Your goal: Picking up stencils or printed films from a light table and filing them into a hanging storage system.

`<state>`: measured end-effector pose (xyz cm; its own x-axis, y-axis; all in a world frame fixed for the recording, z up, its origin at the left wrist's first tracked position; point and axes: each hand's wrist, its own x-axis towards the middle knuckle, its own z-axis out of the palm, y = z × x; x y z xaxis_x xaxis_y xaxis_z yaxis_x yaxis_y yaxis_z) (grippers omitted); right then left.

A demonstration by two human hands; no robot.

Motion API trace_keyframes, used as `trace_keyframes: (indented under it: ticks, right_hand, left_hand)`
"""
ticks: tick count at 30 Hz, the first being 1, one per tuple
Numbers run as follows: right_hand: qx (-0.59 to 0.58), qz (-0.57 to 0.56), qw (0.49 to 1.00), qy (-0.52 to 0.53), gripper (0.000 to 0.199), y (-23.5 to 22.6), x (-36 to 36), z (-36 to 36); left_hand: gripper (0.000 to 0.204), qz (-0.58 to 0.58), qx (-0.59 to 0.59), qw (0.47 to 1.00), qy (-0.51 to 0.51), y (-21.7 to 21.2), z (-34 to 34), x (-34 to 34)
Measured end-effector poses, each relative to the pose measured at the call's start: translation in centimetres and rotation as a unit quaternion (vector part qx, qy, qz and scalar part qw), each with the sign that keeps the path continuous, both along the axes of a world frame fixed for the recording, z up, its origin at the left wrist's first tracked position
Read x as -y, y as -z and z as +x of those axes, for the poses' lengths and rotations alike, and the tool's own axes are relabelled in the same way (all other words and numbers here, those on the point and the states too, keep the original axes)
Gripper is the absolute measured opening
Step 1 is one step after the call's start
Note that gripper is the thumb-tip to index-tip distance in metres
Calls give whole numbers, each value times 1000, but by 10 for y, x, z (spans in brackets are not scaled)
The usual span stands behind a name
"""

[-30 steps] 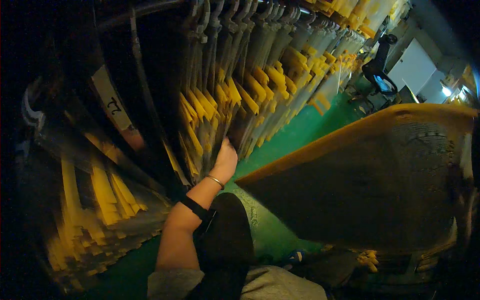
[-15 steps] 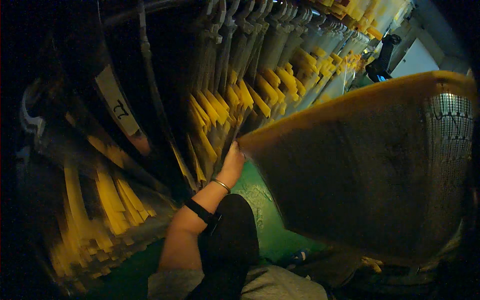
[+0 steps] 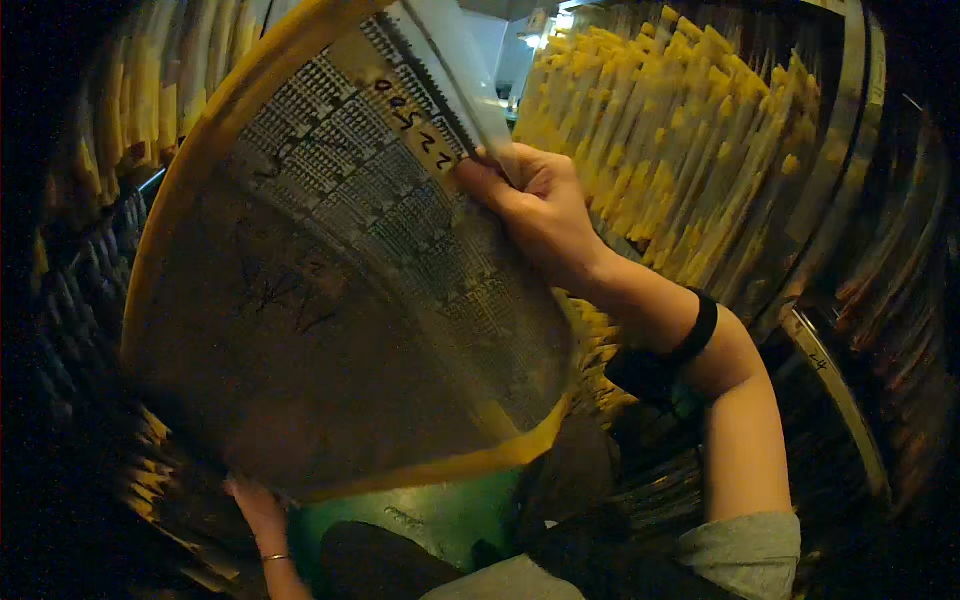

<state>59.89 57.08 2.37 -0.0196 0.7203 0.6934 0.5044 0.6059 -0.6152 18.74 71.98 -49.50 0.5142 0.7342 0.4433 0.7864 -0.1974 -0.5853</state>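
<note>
Head view now shows the yellow-rimmed mesh panel (image 3: pixel 330 290), which half a second ago stood off to the right, swung up across the front, right hand (image 3: pixel 535 205) clenched on its top edge, left hand (image 3: pixel 255 505) gripping its bottom rim.

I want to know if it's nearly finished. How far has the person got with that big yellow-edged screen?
Done so far: the yellow-rimmed mesh screen is out of the racks and up in front of the person. In hand: the right hand grips its top edge by the paper label, and the left hand props its lower edge. Left: it isn't set down anywhere, and many yellow-edged screens stand racked behind.
</note>
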Motion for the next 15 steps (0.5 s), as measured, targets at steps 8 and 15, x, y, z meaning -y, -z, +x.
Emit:
trace_keyframes:
  ticks: [8,15]
  right_hand:
    - [10,-4,1000,0,17,13,-18,-20]
    - [2,-14,1000,18,17,11,-20,-21]
  left_hand:
    - [58,-285,269,919,-50,-91,28,45]
    - [61,-251,792,554,-52,-54,129,104]
